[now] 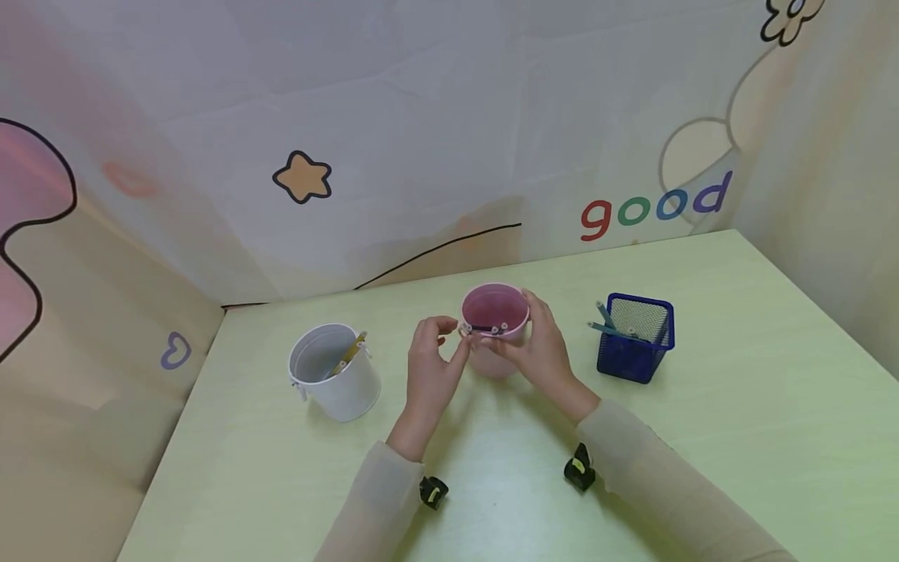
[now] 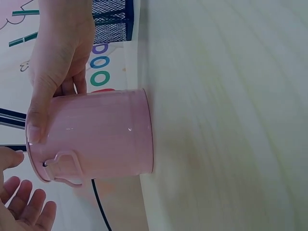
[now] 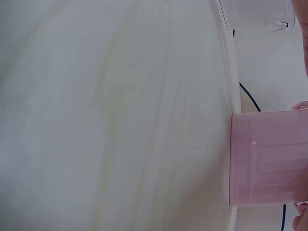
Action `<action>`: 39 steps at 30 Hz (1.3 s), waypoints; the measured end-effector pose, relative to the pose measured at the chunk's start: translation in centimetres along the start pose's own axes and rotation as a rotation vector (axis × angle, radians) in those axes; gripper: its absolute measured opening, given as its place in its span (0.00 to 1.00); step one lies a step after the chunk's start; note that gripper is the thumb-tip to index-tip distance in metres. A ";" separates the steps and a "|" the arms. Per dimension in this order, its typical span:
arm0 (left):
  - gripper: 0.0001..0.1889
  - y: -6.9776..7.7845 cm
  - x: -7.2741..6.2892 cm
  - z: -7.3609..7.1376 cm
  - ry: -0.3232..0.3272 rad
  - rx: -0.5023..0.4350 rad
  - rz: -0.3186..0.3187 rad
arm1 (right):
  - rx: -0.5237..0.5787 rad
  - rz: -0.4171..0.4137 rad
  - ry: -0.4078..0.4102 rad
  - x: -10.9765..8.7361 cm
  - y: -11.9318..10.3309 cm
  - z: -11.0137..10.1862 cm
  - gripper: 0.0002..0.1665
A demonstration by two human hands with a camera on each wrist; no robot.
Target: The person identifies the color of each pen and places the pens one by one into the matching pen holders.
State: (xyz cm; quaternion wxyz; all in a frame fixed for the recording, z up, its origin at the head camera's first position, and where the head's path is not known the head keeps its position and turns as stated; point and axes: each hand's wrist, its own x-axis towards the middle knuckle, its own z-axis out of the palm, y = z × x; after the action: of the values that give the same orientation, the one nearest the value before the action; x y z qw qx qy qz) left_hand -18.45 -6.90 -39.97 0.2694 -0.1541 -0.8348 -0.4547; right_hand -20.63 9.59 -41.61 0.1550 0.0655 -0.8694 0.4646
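Observation:
A pink bucket stands upright on the table, with a few dark pencils leaning inside its mouth. My right hand grips it at the rim, thumb on the near side and fingers behind; the left wrist view shows that thumb pressed on the pink wall. At the bucket's left rim is my left hand, its thumb tip close to one dark pencil. Its other fingers are spread apart from the thumb, loosely bent. Whether the thumb touches the pencil I cannot tell.
Left of the hands, a white bucket holds yellow pencils. On the right, a blue mesh pen holder contains teal pencils, some jutting over its left side. A printed curtain hangs behind the pale green table.

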 end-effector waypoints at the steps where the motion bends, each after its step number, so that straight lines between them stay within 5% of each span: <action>1: 0.13 0.0 -0.1 0.0 0.001 -0.001 -0.001 | -0.004 -0.002 0.001 0.0 0.0 0.0 0.57; 9: 0.15 0.0 -0.5 -0.4 -0.016 -0.013 -0.027 | -0.019 -0.008 0.001 0.4 0.3 -0.1 0.57; 17: 0.16 0.2 -1.1 -0.8 -0.076 -0.020 -0.062 | -0.046 0.077 -0.030 0.1 1.0 -0.7 0.59; 24: 0.16 0.3 -1.5 -1.1 -0.064 0.019 -0.024 | -0.086 0.078 -0.003 -0.3 1.1 -1.2 0.66; 39: 0.21 -1.2 -1.8 -2.6 -0.132 0.185 -0.023 | -0.290 -0.180 -0.047 -1.5 0.9 -2.0 0.63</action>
State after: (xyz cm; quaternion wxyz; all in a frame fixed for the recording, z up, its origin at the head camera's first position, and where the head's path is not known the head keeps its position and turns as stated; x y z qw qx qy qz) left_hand -16.77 -9.75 -40.65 0.2216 -0.1486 -0.8909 -0.3675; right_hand -19.05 11.76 -41.77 0.1836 0.1310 -0.9213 0.3168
